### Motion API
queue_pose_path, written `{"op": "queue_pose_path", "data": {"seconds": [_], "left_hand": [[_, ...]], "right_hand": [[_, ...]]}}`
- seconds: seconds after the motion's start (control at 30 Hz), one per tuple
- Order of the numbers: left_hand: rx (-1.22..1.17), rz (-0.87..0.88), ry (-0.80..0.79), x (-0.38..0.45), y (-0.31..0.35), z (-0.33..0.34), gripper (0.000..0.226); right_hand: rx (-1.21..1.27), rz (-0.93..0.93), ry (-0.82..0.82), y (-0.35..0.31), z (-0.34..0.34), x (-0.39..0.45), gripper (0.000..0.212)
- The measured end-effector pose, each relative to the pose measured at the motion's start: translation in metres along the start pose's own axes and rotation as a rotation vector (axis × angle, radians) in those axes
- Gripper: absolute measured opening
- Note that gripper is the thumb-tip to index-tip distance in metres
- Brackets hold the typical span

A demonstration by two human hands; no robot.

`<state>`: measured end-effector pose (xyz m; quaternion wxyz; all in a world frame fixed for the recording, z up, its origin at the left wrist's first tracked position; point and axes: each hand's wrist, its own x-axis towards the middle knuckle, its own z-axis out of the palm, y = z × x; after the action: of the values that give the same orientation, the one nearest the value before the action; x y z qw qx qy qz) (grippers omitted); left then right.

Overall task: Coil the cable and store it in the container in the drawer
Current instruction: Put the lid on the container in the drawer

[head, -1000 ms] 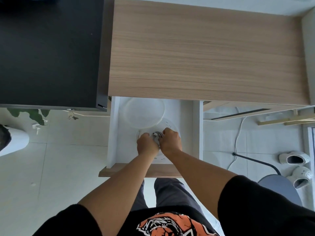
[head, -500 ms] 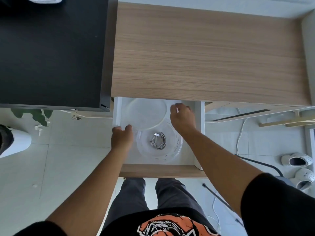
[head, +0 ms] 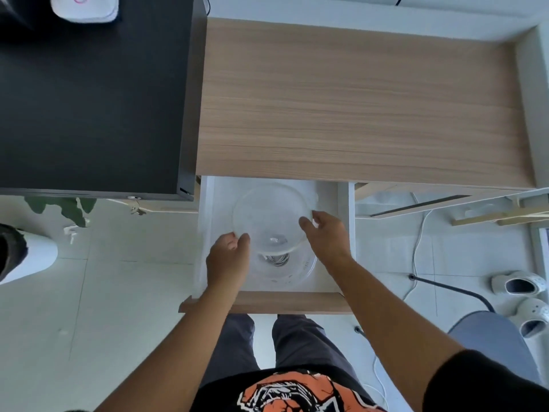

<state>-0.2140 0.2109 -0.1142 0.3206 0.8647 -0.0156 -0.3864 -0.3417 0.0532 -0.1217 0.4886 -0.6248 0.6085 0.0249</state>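
Observation:
The white drawer stands pulled out under the wooden desk. In it sits a clear round container with the coiled grey cable lying inside. A clear round lid is lifted and tilted above the container's far half. My left hand grips the lid's left edge and my right hand grips its right edge. The lid blurs part of the cable beneath it.
The wooden desk top spans the far side, with a black cabinet to its left. The drawer's wooden front is just ahead of my legs. A potted plant, floor cables, slippers and a grey stool surround me.
My hands left the coiled cable in the container, reached to the lid at the drawer's back, and now hold it by both edges over the container.

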Motion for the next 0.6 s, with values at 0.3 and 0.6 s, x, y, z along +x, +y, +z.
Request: {"op": "queue_pose_path", "data": {"seconds": [0.3,0.6], "left_hand": [[0.161,0.053,0.027,-0.031,-0.029,0.016,0.028],[-0.024,0.001,0.100,-0.024,-0.032,0.029,0.028]], "right_hand": [[0.144,0.149,0.017,0.057,0.003,-0.054,0.035],[0.208,0.124,0.088,0.060,0.021,-0.042,0.041]]}}
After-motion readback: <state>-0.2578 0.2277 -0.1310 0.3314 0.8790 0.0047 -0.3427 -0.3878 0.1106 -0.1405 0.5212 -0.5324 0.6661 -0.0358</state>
